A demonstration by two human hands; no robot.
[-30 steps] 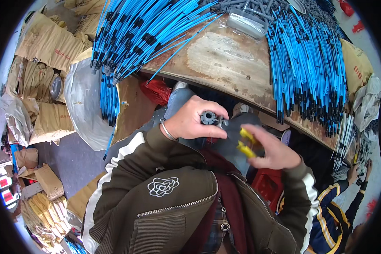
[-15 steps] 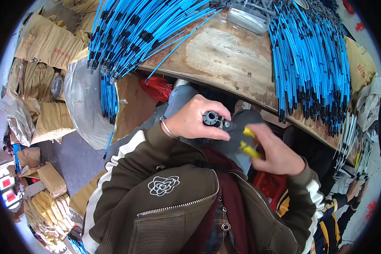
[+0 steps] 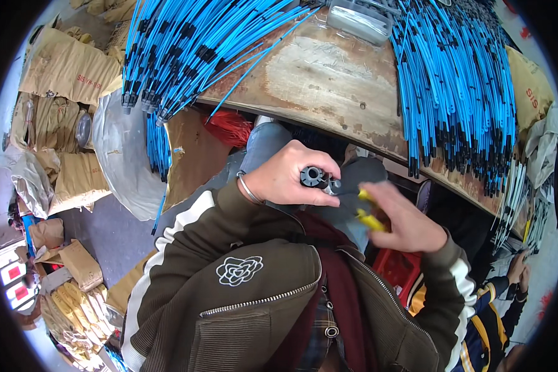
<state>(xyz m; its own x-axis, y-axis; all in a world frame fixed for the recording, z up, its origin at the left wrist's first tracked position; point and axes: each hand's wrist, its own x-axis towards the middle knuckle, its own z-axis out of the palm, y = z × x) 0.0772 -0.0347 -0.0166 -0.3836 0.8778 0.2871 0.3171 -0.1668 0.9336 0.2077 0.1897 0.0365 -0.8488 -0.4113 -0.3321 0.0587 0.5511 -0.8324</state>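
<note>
My left hand [image 3: 289, 173] is closed around a black round fitting [image 3: 311, 177] with a hole in its end. A small shiny metal piece [image 3: 333, 185] sits beside that hole, between thumb and forefinger. Over on the right, my right hand [image 3: 403, 217] grips yellow-handled pliers [image 3: 370, 221], blurred by motion. Their two handles stand apart, and a dark tip points toward the fitting. Blur hides whether the tip touches the metal piece. Both hands are above my lap, in front of the table's near edge.
A worn wooden table [image 3: 328, 80] carries bundles of blue tubes with black ends [image 3: 186, 56], more blue tubes [image 3: 456, 93] and a clear plastic box [image 3: 359, 22]. Brown paper sacks [image 3: 68, 65] are piled at left. Another person's hands [image 3: 519, 271] show at far right.
The pliers and my right hand have shifted slightly, still blurred. My left hand keeps its hold, with the fitting turned a little. The whole view has moved slightly.
</note>
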